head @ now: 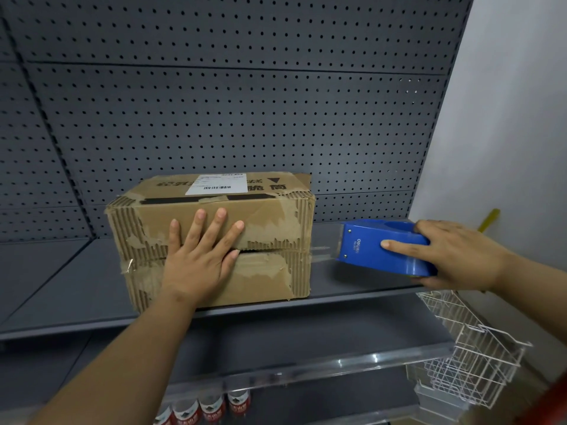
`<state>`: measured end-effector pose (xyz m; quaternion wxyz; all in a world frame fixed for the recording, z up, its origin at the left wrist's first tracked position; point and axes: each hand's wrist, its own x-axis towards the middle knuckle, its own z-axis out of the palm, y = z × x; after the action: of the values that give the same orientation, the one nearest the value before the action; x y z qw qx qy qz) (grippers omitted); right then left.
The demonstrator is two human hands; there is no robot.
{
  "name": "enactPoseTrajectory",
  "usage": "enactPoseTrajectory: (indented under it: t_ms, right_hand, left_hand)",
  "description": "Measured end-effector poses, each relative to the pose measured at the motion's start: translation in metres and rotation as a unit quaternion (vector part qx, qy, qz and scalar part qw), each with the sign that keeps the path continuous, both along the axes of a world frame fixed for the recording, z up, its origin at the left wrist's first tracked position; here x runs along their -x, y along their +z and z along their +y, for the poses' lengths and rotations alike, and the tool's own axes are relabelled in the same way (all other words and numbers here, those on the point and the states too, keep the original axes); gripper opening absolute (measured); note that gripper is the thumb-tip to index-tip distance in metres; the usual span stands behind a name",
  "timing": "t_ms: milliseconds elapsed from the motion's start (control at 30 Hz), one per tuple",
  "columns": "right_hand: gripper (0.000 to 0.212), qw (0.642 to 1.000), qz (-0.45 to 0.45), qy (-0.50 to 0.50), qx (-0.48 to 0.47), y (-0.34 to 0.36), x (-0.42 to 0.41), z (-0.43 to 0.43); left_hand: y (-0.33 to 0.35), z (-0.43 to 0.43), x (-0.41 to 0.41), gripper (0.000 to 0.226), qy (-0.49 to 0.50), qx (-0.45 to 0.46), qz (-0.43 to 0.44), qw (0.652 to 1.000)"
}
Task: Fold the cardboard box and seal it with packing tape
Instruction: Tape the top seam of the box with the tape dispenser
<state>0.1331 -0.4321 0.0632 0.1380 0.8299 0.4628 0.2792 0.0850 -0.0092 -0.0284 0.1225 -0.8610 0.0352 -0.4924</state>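
Our left hand (199, 259) comes up from below and lies flat on the front of the box (267, 219). Its fingers are straight and spread across the seam where 2 flaps meet. The box sits on its side on the grey shelf (61, 286), against the pegboard.

Our right hand (454, 256) grips the blue dispenser (383, 246) just right of the box, with 1 finger straight along its side. A clear strand of tape (320, 251) runs from its mouth to the seam's end.

We judge the box light and fairly stiff, but worn: the paper is torn off at the edges and bare ribs show. It would likely slide on the smooth shelf, so a flat palm over the seam suits it better than pinching the weak corners.
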Motion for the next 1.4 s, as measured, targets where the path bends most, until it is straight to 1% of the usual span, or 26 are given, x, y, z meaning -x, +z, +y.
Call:
enactPoseTrajectory:
  t_ms: [200, 400, 467, 600, 767, 933, 1000, 1133, 1400]
  right_hand:
    - [0.109, 1.000, 0.014, 0.016, -0.003, 0.000, -0.008, -0.004]
    - [0.106, 1.000, -0.001, -0.004, -0.009, 0.007, -0.011, -0.008]
    - [0.102, 1.000, -0.006, -0.016, 0.002, 0.007, -0.011, -0.001]
    - [0.092, 0.998, -0.039, -0.037, 0.039, 0.003, -0.003, 0.026]
    - [0.085, 0.993, -0.073, -0.062, 0.067, 0.004, 0.008, 0.066]
    - [0.085, 0.993, -0.053, -0.074, 0.075, -0.003, 0.012, 0.072]
    - [0.087, 0.994, -0.047, -0.081, 0.064, -0.004, 0.011, 0.070]
    - [0.088, 0.992, -0.041, -0.092, 0.072, -0.009, 0.014, 0.073]
    - [0.085, 0.991, -0.016, -0.105, 0.078, -0.004, 0.014, 0.081]
  left_hand:
    - [0.007, 0.003, -0.004, 0.053, 0.003, -0.006, 0.001, 1.000]
    - [0.005, 0.006, -0.009, 0.053, 0.009, -0.011, 0.000, 1.000]
    - [0.007, 0.006, -0.011, 0.054, 0.002, -0.013, 0.001, 1.000]
    - [-0.001, 0.005, -0.008, 0.056, -0.001, -0.033, -0.036, 0.999]
    - [-0.004, 0.003, -0.002, 0.055, -0.004, -0.029, -0.042, 0.999]
    - [-0.010, 0.006, -0.003, 0.057, 0.008, -0.042, -0.074, 0.996]
    - [-0.009, 0.004, -0.003, 0.055, 0.003, -0.032, -0.066, 0.997]
    - [-0.008, 0.002, -0.004, 0.054, -0.007, -0.018, -0.046, 0.999]
    - [-0.005, 0.002, -0.004, 0.054, -0.005, -0.021, -0.041, 0.999]
